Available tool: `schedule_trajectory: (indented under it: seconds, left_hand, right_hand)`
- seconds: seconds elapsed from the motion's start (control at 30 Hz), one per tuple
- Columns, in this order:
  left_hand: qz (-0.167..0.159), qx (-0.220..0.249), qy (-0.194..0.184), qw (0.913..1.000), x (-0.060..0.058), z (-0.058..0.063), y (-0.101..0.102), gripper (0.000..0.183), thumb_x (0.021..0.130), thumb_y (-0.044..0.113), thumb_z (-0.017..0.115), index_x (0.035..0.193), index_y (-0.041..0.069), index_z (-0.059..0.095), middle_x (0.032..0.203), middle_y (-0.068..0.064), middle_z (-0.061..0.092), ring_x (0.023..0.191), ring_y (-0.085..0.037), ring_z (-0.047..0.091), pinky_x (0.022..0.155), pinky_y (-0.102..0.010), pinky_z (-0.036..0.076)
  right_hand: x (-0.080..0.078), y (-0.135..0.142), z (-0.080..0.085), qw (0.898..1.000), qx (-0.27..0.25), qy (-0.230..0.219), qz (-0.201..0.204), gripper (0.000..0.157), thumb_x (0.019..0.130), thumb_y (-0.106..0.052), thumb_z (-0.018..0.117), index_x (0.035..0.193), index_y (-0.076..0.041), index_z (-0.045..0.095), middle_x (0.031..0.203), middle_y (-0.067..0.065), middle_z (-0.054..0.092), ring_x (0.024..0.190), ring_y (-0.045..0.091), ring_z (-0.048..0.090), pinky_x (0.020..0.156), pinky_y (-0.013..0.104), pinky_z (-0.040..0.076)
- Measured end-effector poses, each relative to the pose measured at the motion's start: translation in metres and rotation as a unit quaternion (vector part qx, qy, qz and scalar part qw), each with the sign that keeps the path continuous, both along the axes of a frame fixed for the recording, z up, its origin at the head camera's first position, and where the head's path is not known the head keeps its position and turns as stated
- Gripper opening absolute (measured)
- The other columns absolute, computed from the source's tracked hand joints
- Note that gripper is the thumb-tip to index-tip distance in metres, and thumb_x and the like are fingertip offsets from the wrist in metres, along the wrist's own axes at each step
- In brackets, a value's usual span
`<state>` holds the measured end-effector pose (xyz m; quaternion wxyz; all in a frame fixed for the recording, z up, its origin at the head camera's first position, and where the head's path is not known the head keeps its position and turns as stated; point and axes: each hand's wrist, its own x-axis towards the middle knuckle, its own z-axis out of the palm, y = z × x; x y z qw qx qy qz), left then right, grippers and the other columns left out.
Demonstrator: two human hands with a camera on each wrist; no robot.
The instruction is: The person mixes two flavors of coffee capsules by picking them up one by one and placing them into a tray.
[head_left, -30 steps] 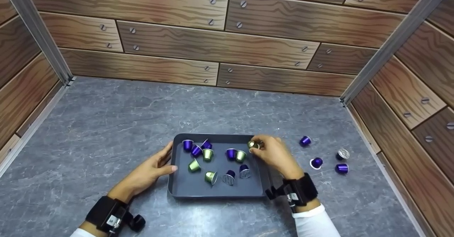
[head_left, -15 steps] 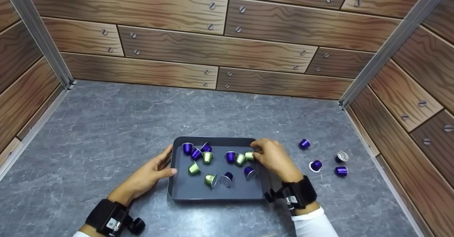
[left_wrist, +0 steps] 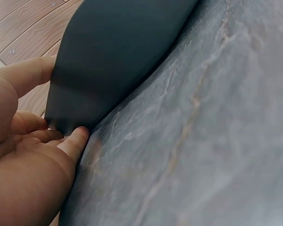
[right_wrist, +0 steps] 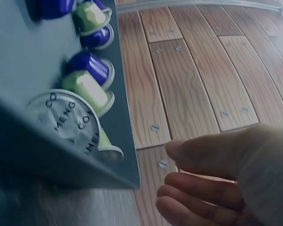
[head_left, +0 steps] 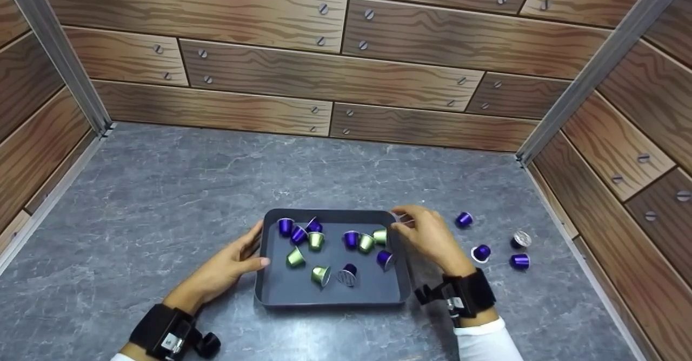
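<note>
My left hand (head_left: 230,261) holds the left side of a dark grey rectangular tray (head_left: 303,293). In the left wrist view its thumb hooks over the rim and the other fingertips bear on the outer wall. In the tray lie several purple coffee capsules (head_left: 351,239) and several green coffee capsules (head_left: 320,275). One purple capsule (head_left: 384,259) leans near the right wall. Beside the tray's far right corner is my right hand (head_left: 427,236), fingers loosely bent and nothing between them. The right wrist view shows its fingertips apart from the tray wall.
Right of the tray, several loose capsules lie on the grey marbled table (head_left: 216,177): purple ones (head_left: 520,261) and one with its silver foil lid (head_left: 521,239) facing up. Wood-print panels (head_left: 259,74) wall in the back and sides, with metal posts at the corners.
My right hand set a green capsule down in the tray's far right part, let go and moved right, off the rim. The purple capsule near the right wall rolled. The left hand stayed put.
</note>
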<state>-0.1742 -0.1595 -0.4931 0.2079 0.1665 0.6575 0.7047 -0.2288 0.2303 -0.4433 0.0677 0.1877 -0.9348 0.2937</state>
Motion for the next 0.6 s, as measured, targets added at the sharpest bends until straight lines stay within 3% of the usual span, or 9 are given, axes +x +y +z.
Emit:
schedule_trajectory:
  seconds: [0.27,0.47,0.6]
  left_hand:
    - [-0.001,-0.008,-0.004,1.0000,0.000,0.002,0.000,0.081,0.086,0.005,0.055,0.142,0.006,-0.004,0.147,-0.015,-0.004,0.133,-0.030,0.002,0.107,-0.039,0.008]
    - [0.007,-0.007,-0.002,0.9999,-0.005,-0.011,-0.001,0.082,0.086,0.004,0.055,0.142,0.008,-0.003,0.147,-0.011,-0.003,0.133,-0.028,0.003,0.107,-0.038,0.010]
    - [0.013,-0.006,0.008,0.9999,-0.007,-0.019,-0.001,0.082,0.086,0.006,0.056,0.143,0.011,-0.002,0.148,-0.009,-0.002,0.134,-0.027,0.004,0.106,-0.038,0.011]
  right_hand:
    - [-0.002,0.022,0.005,0.999,0.038,0.022,-0.028,0.039,0.081,-0.025,0.065,0.116,-0.010,0.058,0.111,0.011,0.059,0.094,0.030,0.057,0.078,0.043,0.049]
    - [-0.007,0.035,0.004,0.994,0.088,0.024,-0.054,0.047,0.083,-0.030,0.062,0.124,-0.010,0.052,0.118,0.015,0.055,0.102,0.032,0.053,0.085,0.048,0.043]
    - [-0.010,0.041,0.000,0.992,0.111,0.030,-0.046,0.053,0.083,-0.032,0.061,0.128,-0.008,0.048,0.123,0.018,0.050,0.110,0.036,0.047,0.093,0.051,0.036]
